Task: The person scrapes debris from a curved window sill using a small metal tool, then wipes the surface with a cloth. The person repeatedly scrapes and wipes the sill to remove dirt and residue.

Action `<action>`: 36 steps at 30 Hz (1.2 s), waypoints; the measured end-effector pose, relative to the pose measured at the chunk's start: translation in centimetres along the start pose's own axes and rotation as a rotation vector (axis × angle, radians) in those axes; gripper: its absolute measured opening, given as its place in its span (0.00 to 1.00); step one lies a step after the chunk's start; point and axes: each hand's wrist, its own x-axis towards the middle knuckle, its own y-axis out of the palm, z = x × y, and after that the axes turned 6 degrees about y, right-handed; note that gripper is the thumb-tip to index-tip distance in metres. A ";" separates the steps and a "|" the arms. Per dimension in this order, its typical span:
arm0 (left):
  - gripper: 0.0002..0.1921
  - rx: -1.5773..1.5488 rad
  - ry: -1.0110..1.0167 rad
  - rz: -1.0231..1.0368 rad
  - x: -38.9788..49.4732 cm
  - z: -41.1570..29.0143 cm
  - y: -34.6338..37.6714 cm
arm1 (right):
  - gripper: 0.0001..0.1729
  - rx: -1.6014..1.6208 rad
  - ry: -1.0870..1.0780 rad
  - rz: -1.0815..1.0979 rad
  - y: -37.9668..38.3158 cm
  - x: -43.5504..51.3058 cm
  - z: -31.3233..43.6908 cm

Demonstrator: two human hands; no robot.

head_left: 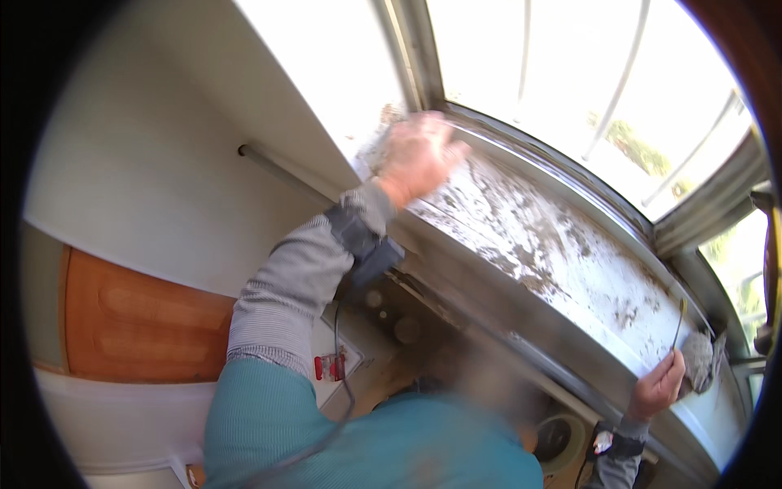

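Observation:
My left hand (pixel 421 153), blurred, is at the far left corner of a white window sill (pixel 586 269), against the window frame (pixel 421 73). Its fingers and thumb look spread, and I see nothing in it. Dark dirt and peeling patches cover much of the sill. At the right end of the sill, my right hand (pixel 658 386) pinches a thin stick (pixel 679 321) with a yellowish tip that points up. A crumpled grey rag (pixel 701 360) lies on the sill right beside that hand.
Bars (pixel 617 79) stand outside the bright window. A grey pipe (pixel 281 174) runs out of the left wall and below the sill. Lower down are an orange-brown wooden panel (pixel 146 318), a small red and clear object (pixel 330 367), a round-rimmed object (pixel 571 449) and a dark cable (pixel 349 397).

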 end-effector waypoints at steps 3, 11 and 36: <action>0.50 0.159 -0.410 0.500 1.3 -3.5 1.7 | 0.08 0.037 0.005 -0.021 0.1 0.0 0.2; 0.40 -0.581 -0.014 0.357 0.9 -7.5 1.3 | 0.07 0.082 -0.021 -0.046 0.1 0.3 0.9; 0.27 -0.818 0.570 0.559 4.2 -13.9 2.3 | 0.06 0.105 -0.094 -0.102 0.1 0.7 1.0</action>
